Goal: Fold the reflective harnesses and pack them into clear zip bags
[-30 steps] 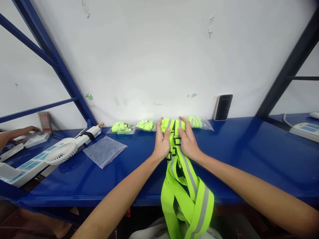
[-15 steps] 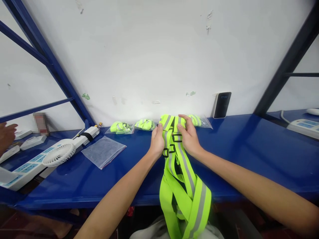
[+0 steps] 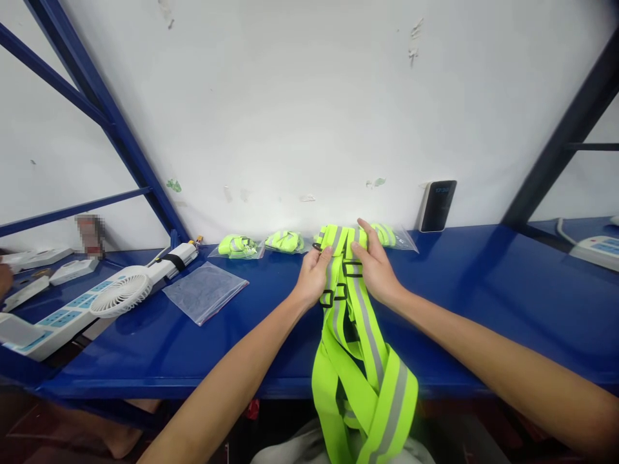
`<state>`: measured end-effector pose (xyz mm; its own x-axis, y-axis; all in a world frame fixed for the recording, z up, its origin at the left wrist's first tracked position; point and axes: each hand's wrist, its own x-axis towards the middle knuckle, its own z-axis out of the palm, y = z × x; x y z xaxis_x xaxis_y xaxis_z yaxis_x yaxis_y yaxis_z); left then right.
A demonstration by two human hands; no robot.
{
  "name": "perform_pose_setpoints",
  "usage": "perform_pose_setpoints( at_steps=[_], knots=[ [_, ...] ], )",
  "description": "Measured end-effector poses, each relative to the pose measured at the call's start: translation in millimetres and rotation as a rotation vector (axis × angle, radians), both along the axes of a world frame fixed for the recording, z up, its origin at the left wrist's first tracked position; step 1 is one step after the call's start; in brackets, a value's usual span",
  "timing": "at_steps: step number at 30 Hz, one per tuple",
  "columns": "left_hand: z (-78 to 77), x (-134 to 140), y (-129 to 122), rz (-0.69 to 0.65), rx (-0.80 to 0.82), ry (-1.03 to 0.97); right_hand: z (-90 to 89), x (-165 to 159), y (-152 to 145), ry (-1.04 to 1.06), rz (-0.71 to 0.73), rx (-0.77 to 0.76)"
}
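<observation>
Between both hands hangs a neon yellow-green reflective strap vest [image 3: 372, 348] with grey stripes and black buckles. My left hand [image 3: 312, 274] is closed on its upper left edge, thumb in front. My right hand [image 3: 380, 267] pinches the upper right side, thumb over the strap and index finger stretched upward. The upper straps lie folded over and side by side. From there the loops drop past the table's front edge toward my lap. Behind the hands, bagged reflective straps [image 3: 236, 245] and another bagged bundle [image 3: 285, 241] lie by the wall, with a third bundle [image 3: 385, 235] partly hidden by my right hand.
A flat clear zip bag [image 3: 206, 291] lies left on the blue table [image 3: 483, 303]. Beside it are a white fan [image 3: 120, 295] and a long power strip [image 3: 62, 319]. A dark-screened device [image 3: 438, 206] leans on the wall. Part of another person's hand [image 3: 4, 278] shows at far left.
The view has shifted slightly, so most things sit a little to the right. Both hands keep their hold on the strap vest. The other person's hand has drawn mostly out of view.
</observation>
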<state>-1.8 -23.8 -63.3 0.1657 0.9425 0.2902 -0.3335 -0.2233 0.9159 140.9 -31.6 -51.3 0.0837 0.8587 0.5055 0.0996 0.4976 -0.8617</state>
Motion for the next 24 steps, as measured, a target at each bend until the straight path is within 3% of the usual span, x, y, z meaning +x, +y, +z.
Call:
perform_pose_setpoints(
  at_steps=[3, 6, 9, 13, 17, 21, 24],
  knots=[
    [1.8, -6, 3, -0.078, -0.007, -0.032, 7.0, 3, 2, 0.135, 0.102, -0.121],
    [1.8, -14, 7, -0.094, 0.06, 0.011, 16.7, 7, 0, 0.269, 0.382, -0.331],
    [-0.1, -19, 9, -0.103, 0.093, 0.078, 20.9, 12, -1, 0.299, 0.524, -0.368],
    [-2.8, -21, 9, -0.108, 0.073, 0.127, 17.7, 19, 4, 0.273, 0.555, -0.339],
    [-1.3, -20, 7, -0.08, 0.037, 0.148, 15.3, 25, 9, 0.215, 0.6, -0.42],
    [5.2, -18, 4, -0.065, -0.059, 0.088, 14.0, 28, 12, 0.165, 0.55, -0.439],
    [8.0, -18, 2, -0.067, -0.101, 0.066, 10.1, 26, 15, 0.142, 0.503, -0.37]
  ],
)
